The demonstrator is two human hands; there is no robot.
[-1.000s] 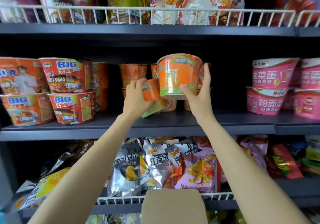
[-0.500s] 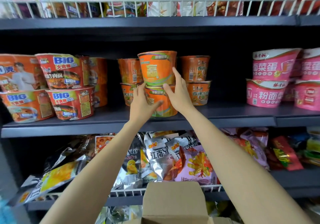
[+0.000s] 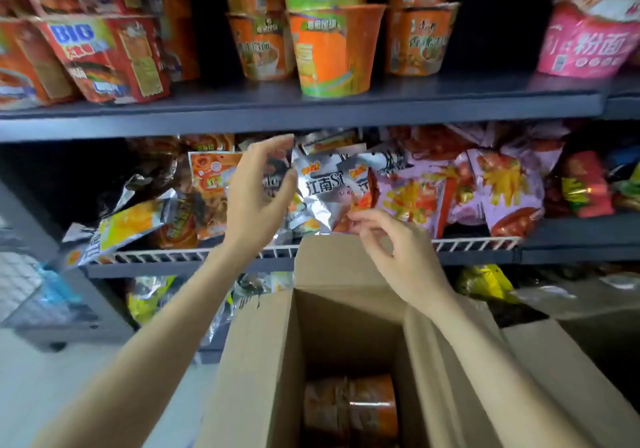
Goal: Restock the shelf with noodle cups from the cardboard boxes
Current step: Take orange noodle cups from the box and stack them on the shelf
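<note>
Both hands' grip loose and empty, left hand (image 3: pixel 258 191), right hand (image 3: pixel 398 253), above noodle cups (image 3: pixel 349 409) deep in cardboard box (image 3: pixel 263 361).

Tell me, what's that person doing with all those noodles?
A person is filling a shop shelf with noodle cups. Both hands, the left hand and the right hand, are empty and hang above an open cardboard box. More orange noodle cups sit in the box. One orange cup stands at the shelf's front.
</note>
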